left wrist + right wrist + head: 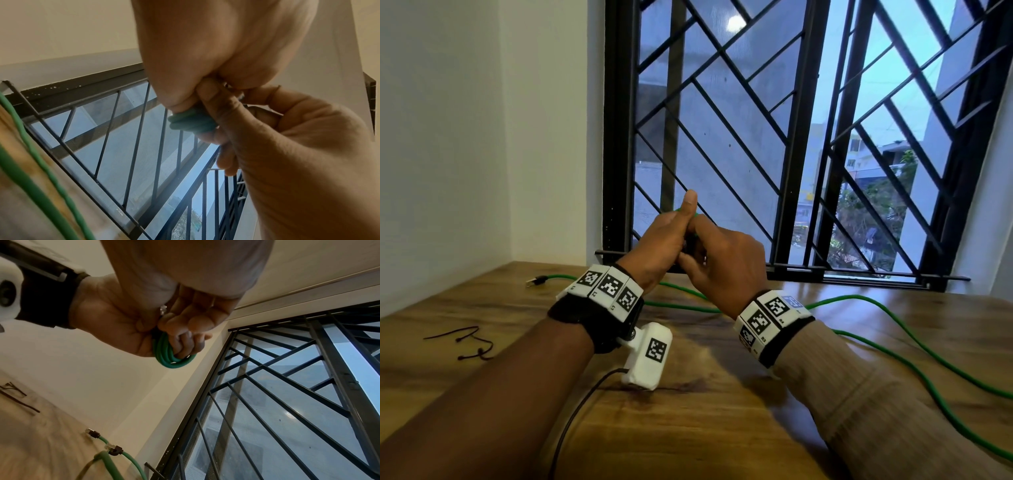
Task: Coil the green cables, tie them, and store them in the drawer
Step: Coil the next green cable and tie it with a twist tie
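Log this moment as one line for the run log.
step: coiling | left hand: grips green coil | right hand: pinches coil | loose green cable: on table | ties: untouched

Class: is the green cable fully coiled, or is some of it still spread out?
Partly coiled. The left hand grips a few loops, while the cable trails across the table.

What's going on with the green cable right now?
Left hand grips green cable coil; right hand on it too. Cable ties lie untouched on table.
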Tool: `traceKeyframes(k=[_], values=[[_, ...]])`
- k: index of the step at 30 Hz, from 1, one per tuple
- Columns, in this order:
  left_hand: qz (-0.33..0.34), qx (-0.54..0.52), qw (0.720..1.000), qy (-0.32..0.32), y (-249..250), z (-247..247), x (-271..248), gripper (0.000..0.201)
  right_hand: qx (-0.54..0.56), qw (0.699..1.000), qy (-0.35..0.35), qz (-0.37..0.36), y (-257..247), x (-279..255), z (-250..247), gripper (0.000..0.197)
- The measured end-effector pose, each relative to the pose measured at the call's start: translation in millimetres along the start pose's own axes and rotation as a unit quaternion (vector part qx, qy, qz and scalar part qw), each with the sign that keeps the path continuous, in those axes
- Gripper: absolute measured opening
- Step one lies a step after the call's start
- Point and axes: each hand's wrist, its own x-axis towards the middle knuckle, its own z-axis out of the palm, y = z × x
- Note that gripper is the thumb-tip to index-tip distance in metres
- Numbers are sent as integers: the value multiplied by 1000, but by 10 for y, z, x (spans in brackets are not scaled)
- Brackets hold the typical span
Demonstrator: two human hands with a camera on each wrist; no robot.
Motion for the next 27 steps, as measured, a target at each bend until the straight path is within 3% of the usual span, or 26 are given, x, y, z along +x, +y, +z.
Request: traceKeyframes(k=[3,8,14,21,25,27], values=[[18,34,999,30,-33,9,24,77,-5,1000,3,17,-6,9,-20,42],[39,67,995,59,-18,32,20,73,41,998,6,43,9,25,-2,55],[-1,57,997,44,6,44,-32,71,74,996,3,47,18,42,0,72],[-53,-57,997,12,-89,-25,-27,78,119,984,-69,110,49,53,-17,87],[-83,-102,991,17,-74,-66,-18,81,239,945,-143,172,87,74,-29,71],[-99,-125,987,21,-61,-105,-9,82,376,874,-195,237,84,73,-57,62]])
